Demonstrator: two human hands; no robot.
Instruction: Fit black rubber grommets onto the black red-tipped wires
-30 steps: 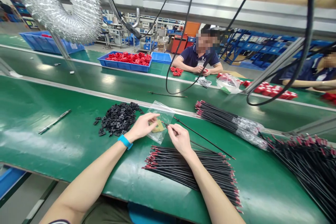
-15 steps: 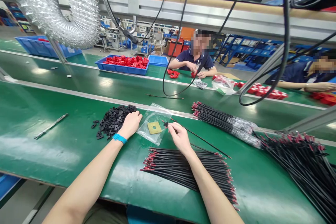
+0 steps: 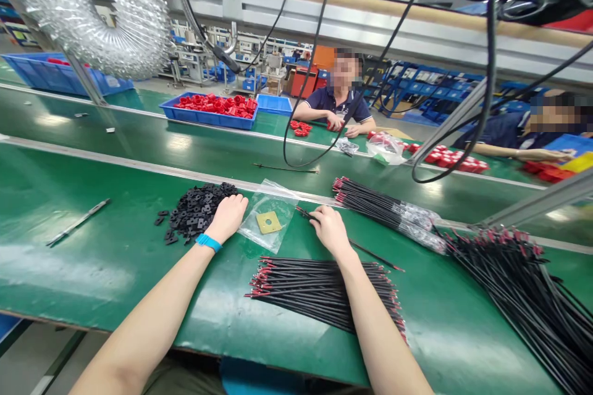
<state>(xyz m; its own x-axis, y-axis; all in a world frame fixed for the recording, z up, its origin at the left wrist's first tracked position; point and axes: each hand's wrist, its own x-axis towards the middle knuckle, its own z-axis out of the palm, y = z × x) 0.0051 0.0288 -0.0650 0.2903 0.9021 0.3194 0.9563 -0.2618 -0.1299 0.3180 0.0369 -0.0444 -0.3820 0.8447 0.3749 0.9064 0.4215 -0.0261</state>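
My left hand point(image 3: 230, 217) rests at the right edge of a pile of small black plastic pieces point(image 3: 194, 207), its fingers curled downward and their tips hidden. My right hand point(image 3: 330, 229) is closed around a thin black cable point(image 3: 377, 255) lying slantwise on the green bench; the hand covers the cable's middle, and dark tips poke out on its left. Between my hands is a clear plastic bag point(image 3: 250, 228) with a yellow square plate point(image 3: 269, 222), which has a round hole. Below my right hand lies a row of black cables point(image 3: 301, 293) with red ends.
Bundled black cables point(image 3: 370, 203) lie at the right, beside a larger cable heap point(image 3: 509, 284). A pen-like tool point(image 3: 78, 222) is at the left. Black cords point(image 3: 486, 92) hang overhead. Across the bench, two people work near a blue tray point(image 3: 208, 117) of red parts.
My right hand has moved right, from beside the yellow plate to the slanting cable, bringing along a cable with a small black piece at its end. My left hand stays at the pile.
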